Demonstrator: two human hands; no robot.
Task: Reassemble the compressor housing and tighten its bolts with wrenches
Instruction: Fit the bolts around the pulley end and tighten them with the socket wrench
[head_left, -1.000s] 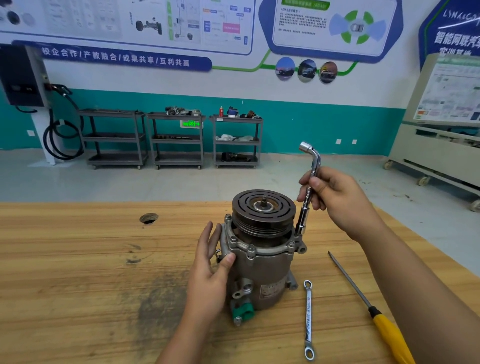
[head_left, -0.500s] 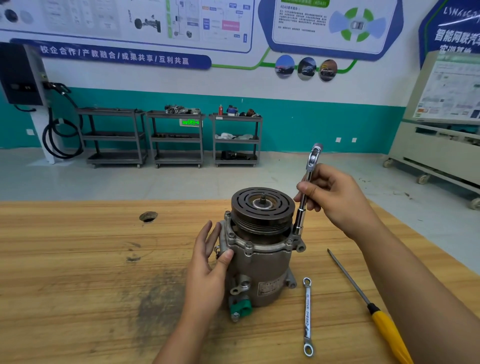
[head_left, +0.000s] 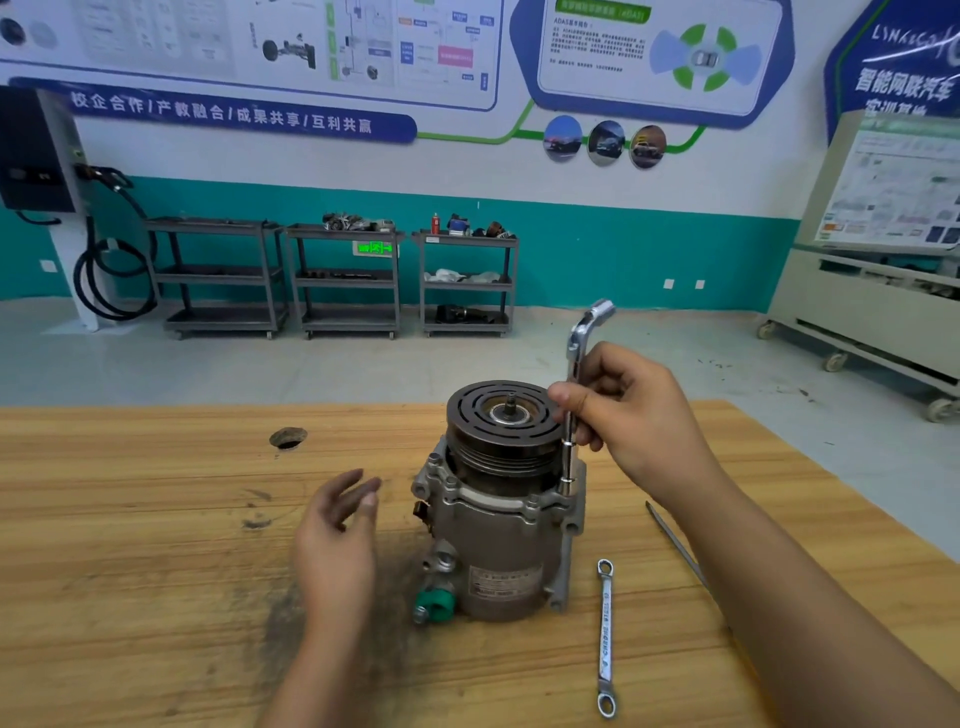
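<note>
The grey compressor (head_left: 498, 551) stands upright on the wooden bench (head_left: 130, 545), its dark pulley (head_left: 501, 415) on top and a green cap (head_left: 435, 603) at its lower left. An L-shaped socket wrench (head_left: 574, 400) stands nearly vertical, its lower end on a bolt at the housing flange's right side. My right hand (head_left: 634, 410) grips the wrench shaft. Left of the compressor, my left hand (head_left: 337, 540) hovers with relaxed fingers, touching nothing.
A double ring spanner (head_left: 605, 639) lies on the bench right of the compressor. A screwdriver shaft (head_left: 675, 540) lies further right, partly hidden by my right forearm. A round hole (head_left: 287, 437) marks the bench at the left. Grey trolleys (head_left: 343, 280) stand by the far wall.
My left hand has let go of the compressor's left side and drawn away to the left. The wrench's bent top has swung round while its lower end stays on the bolt.
</note>
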